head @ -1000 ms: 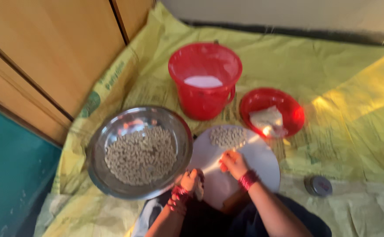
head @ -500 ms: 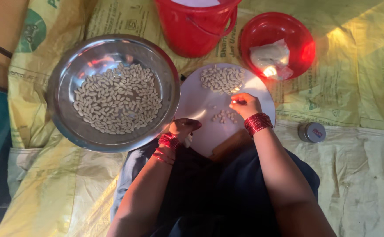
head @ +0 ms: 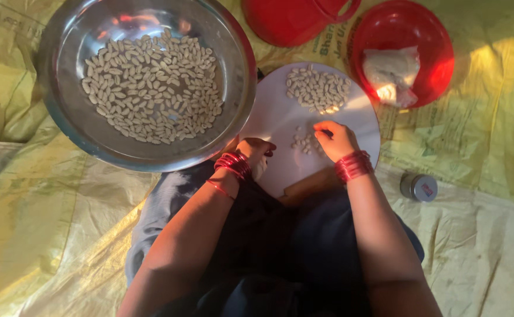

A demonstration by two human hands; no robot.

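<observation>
A round white board (head: pixel 280 117) lies across my lap. On its far part sits a heap of pale shelled nuts (head: pixel 317 88), and a few loose ones (head: pixel 301 142) lie near its middle. My right hand (head: pixel 334 140) rests on the board with fingers curled over those loose nuts. My left hand (head: pixel 256 151) grips the board's near left edge. Both wrists wear red bangles. A large steel bowl (head: pixel 63 126) holding several pale nuts stands to the left, touching the board.
A red bucket (head: pixel 295 20) stands beyond the board. A red shallow bowl (head: pixel 433 35) with a white cloth-like lump (head: pixel 392 73) is at the far right. A small round metal tin (head: pixel 419 187) lies right of my arm. Yellow woven sheeting (head: pixel 51 235) covers the floor.
The view has closed in on the board and bowl. My right hand came back from the far heap to the loose nuts near the middle; my left hand stays on the board's edge.
</observation>
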